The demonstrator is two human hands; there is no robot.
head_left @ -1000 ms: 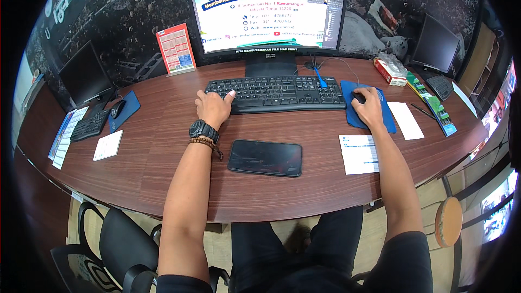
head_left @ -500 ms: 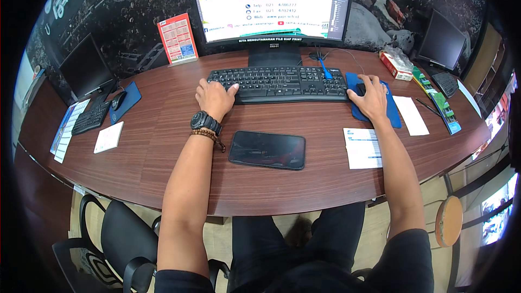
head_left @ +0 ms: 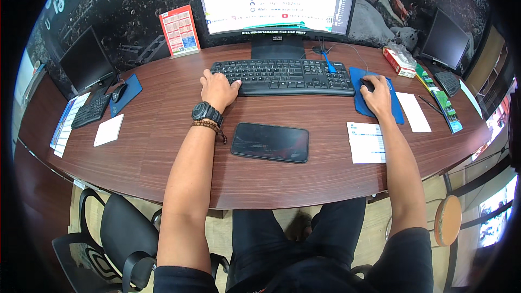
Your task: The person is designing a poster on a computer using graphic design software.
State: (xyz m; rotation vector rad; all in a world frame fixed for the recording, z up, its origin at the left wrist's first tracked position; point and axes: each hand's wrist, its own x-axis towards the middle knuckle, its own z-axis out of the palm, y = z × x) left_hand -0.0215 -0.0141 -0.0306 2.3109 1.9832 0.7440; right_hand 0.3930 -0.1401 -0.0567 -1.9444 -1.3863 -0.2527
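My left hand (head_left: 218, 90) rests at the left end of a black computer keyboard (head_left: 282, 91), its fingers spread over the keys and holding nothing. A watch and a beaded bracelet circle that wrist. Right of the keyboard, my right hand (head_left: 377, 97) is wrapped over a black computer mouse (head_left: 368, 85), which it partly hides. Under the mouse lies a blue mouse pad (head_left: 362, 104). Behind the keyboard stands a large monitor (head_left: 277, 8) with a lit design page. A black smartphone (head_left: 270, 142) lies face up on the desk, between my forearms.
Printed paper (head_left: 364, 144) lies partly under my right forearm; a blank white slip (head_left: 414, 112) and a pen (head_left: 430, 104) are farther right. A red-and-white box (head_left: 399, 62) stands behind them. An upright red-bordered calendar (head_left: 180, 31) stands back left. Dark monitors (head_left: 87, 59) flank both ends.
My right hand has moved slightly on the mouse pad, its fingers now closer around the mouse. My left hand stays on the keyboard. The whole view has shifted a little.
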